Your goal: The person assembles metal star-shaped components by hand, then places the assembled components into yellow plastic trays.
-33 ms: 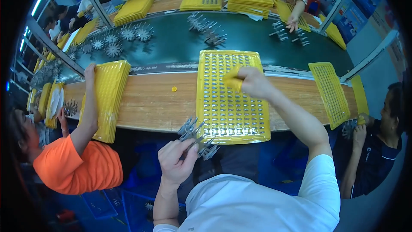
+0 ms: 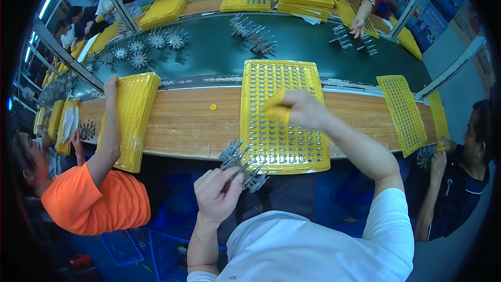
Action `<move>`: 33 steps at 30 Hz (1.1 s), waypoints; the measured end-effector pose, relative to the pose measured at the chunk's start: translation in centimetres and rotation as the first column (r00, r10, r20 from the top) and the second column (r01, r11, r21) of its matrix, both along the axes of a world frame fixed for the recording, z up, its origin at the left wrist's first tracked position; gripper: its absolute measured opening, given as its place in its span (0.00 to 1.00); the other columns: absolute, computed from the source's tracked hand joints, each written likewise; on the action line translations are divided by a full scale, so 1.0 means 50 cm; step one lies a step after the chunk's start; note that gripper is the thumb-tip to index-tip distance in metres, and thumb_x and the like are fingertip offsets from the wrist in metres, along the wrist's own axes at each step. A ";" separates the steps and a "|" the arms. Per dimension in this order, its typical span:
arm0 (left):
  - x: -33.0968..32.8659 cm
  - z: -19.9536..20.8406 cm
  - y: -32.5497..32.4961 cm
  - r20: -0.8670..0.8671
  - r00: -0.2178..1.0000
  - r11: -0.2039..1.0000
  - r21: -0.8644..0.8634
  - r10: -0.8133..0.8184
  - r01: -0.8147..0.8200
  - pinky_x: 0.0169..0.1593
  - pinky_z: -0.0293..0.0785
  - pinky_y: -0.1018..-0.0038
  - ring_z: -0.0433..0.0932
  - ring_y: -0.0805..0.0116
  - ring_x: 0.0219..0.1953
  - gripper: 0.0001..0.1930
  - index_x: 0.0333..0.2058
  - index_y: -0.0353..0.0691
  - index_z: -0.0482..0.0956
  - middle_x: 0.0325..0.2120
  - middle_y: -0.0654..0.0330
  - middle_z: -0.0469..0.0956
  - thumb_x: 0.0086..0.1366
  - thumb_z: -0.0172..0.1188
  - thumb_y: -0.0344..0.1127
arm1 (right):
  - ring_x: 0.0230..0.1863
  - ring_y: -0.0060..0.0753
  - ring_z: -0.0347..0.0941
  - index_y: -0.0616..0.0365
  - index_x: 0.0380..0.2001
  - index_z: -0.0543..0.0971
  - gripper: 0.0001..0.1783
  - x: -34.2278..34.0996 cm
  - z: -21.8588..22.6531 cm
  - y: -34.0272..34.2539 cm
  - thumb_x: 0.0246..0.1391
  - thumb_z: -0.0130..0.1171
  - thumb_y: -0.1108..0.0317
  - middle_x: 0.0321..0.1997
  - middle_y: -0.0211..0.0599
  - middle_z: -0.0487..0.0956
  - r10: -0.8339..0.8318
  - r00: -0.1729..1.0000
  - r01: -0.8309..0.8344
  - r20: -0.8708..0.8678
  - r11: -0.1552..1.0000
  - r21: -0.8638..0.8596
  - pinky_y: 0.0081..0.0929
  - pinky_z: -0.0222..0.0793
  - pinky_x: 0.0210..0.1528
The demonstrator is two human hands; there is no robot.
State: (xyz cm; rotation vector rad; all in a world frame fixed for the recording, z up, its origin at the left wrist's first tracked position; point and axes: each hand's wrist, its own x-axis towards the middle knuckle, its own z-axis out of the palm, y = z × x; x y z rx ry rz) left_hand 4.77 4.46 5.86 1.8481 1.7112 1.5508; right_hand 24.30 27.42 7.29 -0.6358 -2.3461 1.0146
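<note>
My left hand [image 2: 219, 190] is closed around the middle of a grey metal casting cluster [image 2: 255, 180], whose prongs stick out on both sides. It holds the cluster in front of the table's near edge, just left of the tray's lower corner. Over the upper middle of a yellow plastic tray [image 2: 284, 168] is my right hand [image 2: 300, 108], with yellow covers on its thumb and finger. Those fingertips come together in a pinch, slightly blurred; anything between them is too small to make out. Rows of small metal pins [image 2: 287, 145] fill the tray's pockets.
A small yellow ring [image 2: 213, 107] lies on the wooden table [image 2: 193, 130]. At left, a person in orange holds a stack of yellow trays [image 2: 133, 120]. Star-shaped metal clusters [image 2: 140, 59] rest on the green surface [image 2: 209, 62] beyond. Another filled tray [image 2: 402, 117] stands right, beside a person in dark clothing.
My right hand has shifted a little left and nearer over the tray, its covered fingers turning. My left hand holds the cluster almost where it was.
</note>
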 end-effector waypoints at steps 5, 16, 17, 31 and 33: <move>0.005 0.010 0.001 -0.112 0.994 0.999 0.047 -0.013 0.018 0.23 0.64 0.71 0.70 0.67 0.16 0.09 0.35 0.36 0.85 0.16 0.61 0.73 0.54 0.72 0.24 | 0.32 0.32 0.80 0.54 0.45 0.86 0.14 -0.069 0.036 -0.139 0.57 0.70 0.65 0.33 0.37 0.84 0.240 0.966 -0.252 -0.093 0.955 -0.154 0.30 0.74 0.36; -0.014 0.006 -0.032 0.158 0.987 0.996 -0.091 0.034 -0.020 0.27 0.75 0.78 0.79 0.72 0.21 0.12 0.42 0.32 0.84 0.21 0.58 0.80 0.59 0.70 0.23 | 0.32 0.47 0.81 0.60 0.38 0.85 0.10 -0.073 0.022 -0.184 0.53 0.69 0.69 0.30 0.46 0.83 0.258 0.937 -0.283 -0.236 0.956 -0.080 0.37 0.75 0.35; -0.013 0.008 -0.027 0.058 0.998 0.995 -0.100 -0.007 0.013 0.26 0.73 0.77 0.78 0.71 0.20 0.10 0.39 0.33 0.85 0.21 0.58 0.79 0.58 0.70 0.23 | 0.33 0.49 0.81 0.60 0.37 0.85 0.09 -0.070 0.025 -0.183 0.53 0.69 0.69 0.30 0.45 0.82 0.299 0.926 -0.322 -0.231 0.944 -0.069 0.39 0.75 0.35; 0.001 0.028 -0.003 -0.272 0.961 0.999 -0.008 0.046 -0.050 0.23 0.62 0.70 0.69 0.66 0.15 0.06 0.29 0.38 0.84 0.14 0.63 0.71 0.51 0.71 0.24 | 0.34 0.45 0.81 0.53 0.36 0.85 0.12 0.024 0.025 -0.034 0.48 0.68 0.64 0.32 0.38 0.82 0.135 0.940 -0.276 0.312 0.839 0.469 0.41 0.77 0.36; -0.006 0.019 -0.012 -0.091 0.991 0.995 -0.026 0.094 -0.097 0.22 0.62 0.72 0.68 0.68 0.15 0.06 0.30 0.36 0.84 0.15 0.62 0.72 0.52 0.71 0.23 | 0.38 0.47 0.81 0.51 0.39 0.87 0.12 0.071 -0.008 0.079 0.50 0.66 0.64 0.35 0.39 0.83 -0.134 0.951 0.009 0.278 0.913 0.408 0.40 0.77 0.44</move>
